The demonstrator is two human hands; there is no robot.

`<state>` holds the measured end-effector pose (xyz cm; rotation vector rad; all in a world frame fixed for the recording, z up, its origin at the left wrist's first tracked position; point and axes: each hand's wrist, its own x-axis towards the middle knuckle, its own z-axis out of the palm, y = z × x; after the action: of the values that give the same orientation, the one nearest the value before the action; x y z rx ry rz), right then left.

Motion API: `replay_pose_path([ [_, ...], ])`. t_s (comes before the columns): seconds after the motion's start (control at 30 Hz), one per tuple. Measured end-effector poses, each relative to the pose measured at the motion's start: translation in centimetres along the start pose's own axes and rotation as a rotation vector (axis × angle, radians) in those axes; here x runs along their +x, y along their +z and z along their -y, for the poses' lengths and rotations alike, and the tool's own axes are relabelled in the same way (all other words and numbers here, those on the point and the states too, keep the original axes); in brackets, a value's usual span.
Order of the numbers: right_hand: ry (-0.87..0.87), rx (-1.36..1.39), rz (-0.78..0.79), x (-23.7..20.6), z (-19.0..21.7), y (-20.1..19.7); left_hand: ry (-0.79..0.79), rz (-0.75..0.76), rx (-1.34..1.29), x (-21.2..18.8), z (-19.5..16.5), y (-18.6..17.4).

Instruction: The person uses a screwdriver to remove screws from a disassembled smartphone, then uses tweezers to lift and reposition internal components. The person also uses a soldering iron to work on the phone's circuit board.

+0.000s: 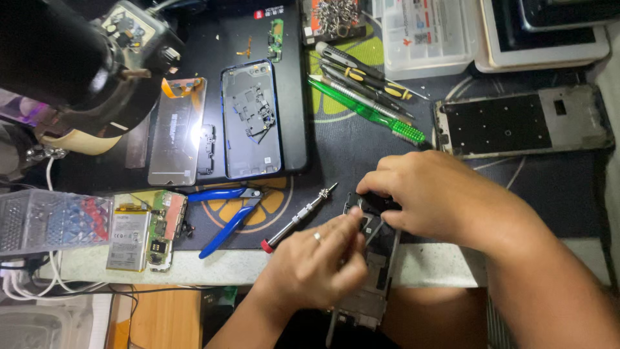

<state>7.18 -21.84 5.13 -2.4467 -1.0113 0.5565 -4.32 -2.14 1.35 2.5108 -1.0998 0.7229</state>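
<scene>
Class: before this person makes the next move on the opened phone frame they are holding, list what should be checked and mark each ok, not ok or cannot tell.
1. Phone frame supported: not ok, it overhangs the bench edge, held only by the hands.
2. Left hand grip on frame: ok.
3. Right hand fingers on the upper part: ok.
4. Part under the fingers free: cannot tell, hidden.
5. Screwdriver within reach: ok, beside the left hand.
6. Blue cutters clear of the hands: ok.
</scene>
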Motion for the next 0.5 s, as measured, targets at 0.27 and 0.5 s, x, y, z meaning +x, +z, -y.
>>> replay_pose_path([
  [0.27,0.01,0.057,0.036,0.0,-0.4,-0.3,-0.147,-0.083,-0.312,-0.9,1.1,-0.1],
  [0.5,-0.039,0.136,0.023,-0.3,-0.9,-0.6,-0.029,-0.04,-0.315,-0.6,0.7,-0.5],
])
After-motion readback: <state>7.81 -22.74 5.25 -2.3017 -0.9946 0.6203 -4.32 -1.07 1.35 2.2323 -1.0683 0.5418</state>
